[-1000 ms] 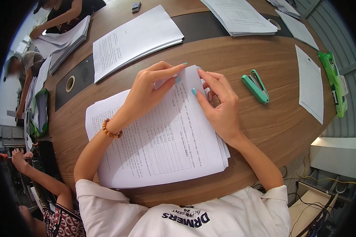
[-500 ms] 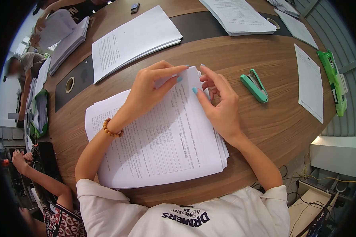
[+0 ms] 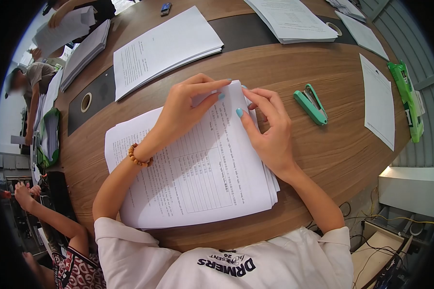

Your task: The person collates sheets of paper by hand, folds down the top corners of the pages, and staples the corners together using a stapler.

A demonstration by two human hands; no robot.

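Note:
A stack of printed sheets point(image 3: 205, 185) lies in front of me, its top page bearing text and a table. My left hand point(image 3: 185, 103), with a wooden bead bracelet point(image 3: 140, 156) at the wrist, is closed at the far edge of the papers, thumb and index finger pinching there. My right hand point(image 3: 270, 132) is beside the right edge of the stack. Its thumb touches the top sheet, and its other fingers are bent along the edge, apart from the thumb. To the right of this hand lies a green stapler point(image 3: 311, 105).
More paper stacks point(image 3: 169, 50) point(image 3: 291, 21) lie across the table point(image 3: 342, 159). A tape roll point(image 3: 86, 102) is at the left, a single sheet point(image 3: 377, 101) and a green package point(image 3: 406, 101) at the right. Other people point(image 3: 38, 77) are on the left, one holding papers point(image 3: 65, 31).
The fingers of my right hand have shifted slightly down and closer to the papers' edge. My left hand stays pinched. A person at the far left has moved the papers they hold.

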